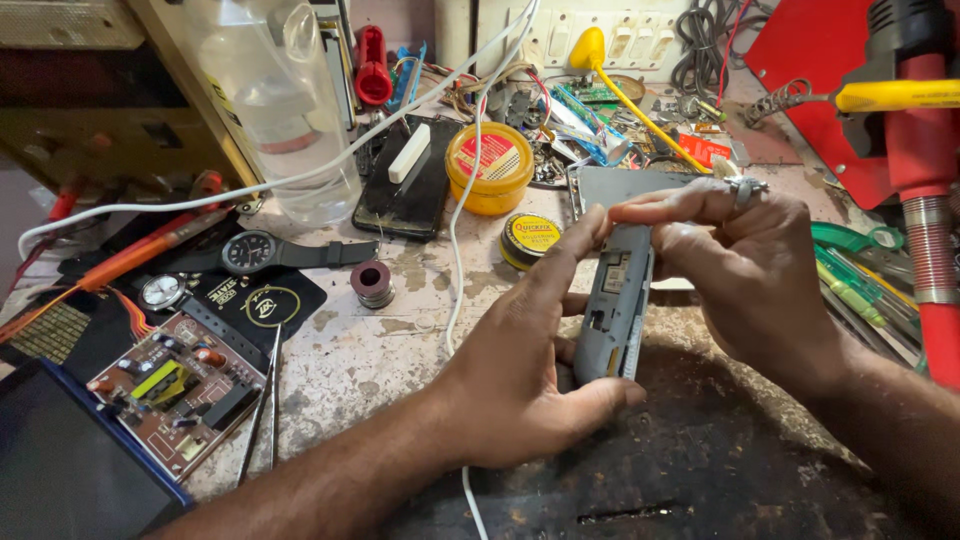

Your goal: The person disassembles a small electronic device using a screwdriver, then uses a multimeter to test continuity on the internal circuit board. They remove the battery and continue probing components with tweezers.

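left hand (520, 370) and right hand (750, 270) grip an opened grey phone (612, 310).

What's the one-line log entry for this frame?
left hand: grips grey phone body | right hand: pinches its top | bench: wristwatch, circuit board
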